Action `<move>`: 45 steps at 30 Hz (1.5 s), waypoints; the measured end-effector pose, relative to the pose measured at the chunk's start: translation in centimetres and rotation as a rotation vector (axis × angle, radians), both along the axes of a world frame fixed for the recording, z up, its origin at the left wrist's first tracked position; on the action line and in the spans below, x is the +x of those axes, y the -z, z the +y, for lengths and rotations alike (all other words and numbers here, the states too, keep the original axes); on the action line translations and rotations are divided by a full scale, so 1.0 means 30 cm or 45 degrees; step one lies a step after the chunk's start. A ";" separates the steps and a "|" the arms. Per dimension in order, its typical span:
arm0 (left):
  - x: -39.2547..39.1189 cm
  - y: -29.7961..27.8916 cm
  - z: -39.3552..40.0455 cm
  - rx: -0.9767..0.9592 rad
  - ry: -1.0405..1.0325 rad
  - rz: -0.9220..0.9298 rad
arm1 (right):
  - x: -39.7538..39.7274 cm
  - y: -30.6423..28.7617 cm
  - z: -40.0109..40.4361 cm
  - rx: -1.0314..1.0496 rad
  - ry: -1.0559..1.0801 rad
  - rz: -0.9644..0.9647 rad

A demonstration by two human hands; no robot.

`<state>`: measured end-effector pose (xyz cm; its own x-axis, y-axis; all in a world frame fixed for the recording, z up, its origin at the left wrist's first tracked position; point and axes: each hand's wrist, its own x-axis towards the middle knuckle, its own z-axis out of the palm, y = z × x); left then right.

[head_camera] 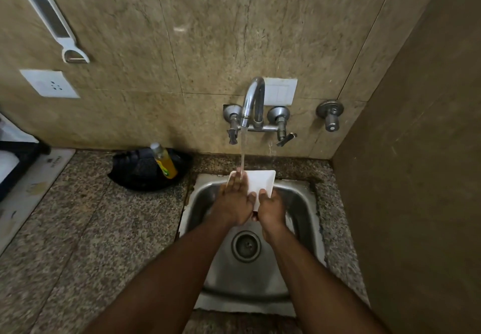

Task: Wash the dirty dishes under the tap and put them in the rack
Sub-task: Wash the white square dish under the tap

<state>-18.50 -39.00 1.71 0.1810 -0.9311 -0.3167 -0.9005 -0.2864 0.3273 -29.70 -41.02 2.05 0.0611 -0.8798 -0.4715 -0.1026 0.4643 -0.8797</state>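
Gripping white dish (261,181) (right hand (270,207)); flat left hand (234,202) rubs it under tap (253,102).

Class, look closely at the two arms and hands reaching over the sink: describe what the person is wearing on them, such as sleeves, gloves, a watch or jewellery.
Both forearms are bare as far as the picture's lower edge; no sleeve shows. The left hand and right hand wear no gloves. No watch, bracelet or ring is visible on either wrist or on the fingers that show.
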 end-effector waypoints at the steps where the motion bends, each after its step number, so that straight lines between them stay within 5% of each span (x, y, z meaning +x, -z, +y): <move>1: -0.009 0.002 -0.006 0.023 -0.001 0.020 | 0.002 0.005 -0.005 -0.003 0.027 0.031; 7: -0.056 -0.001 0.047 0.048 0.130 0.104 | -0.021 0.179 -0.108 -0.051 0.058 0.137; 16: 0.041 -0.012 -0.033 -0.026 -0.137 0.099 | 0.035 0.043 0.019 -0.124 0.020 0.106; 23: -0.018 -0.007 0.030 0.051 0.013 0.106 | 0.030 0.173 -0.124 -0.157 0.052 0.091; 28: 0.091 -0.023 -0.069 0.019 -0.104 0.043 | 0.052 -0.031 0.018 -0.105 0.029 -0.011; 33: 0.108 -0.023 -0.086 -0.300 -0.642 0.443 | 0.027 -0.071 -0.018 -0.071 0.147 -0.180; 36: 0.063 -0.031 -0.011 -0.232 -1.015 1.437 | 0.011 -0.103 -0.084 -0.045 0.181 -0.209; 39: 0.074 -0.029 0.055 -0.176 -0.975 1.917 | -0.011 -0.109 -0.124 -0.024 0.124 -0.206; 41: 0.091 -0.036 0.082 -0.104 -0.898 2.023 | -0.014 -0.098 -0.134 -0.021 0.129 -0.185; 45: 0.101 -0.026 0.115 -0.051 -0.867 1.719 | 0.003 -0.075 -0.118 0.031 0.028 -0.158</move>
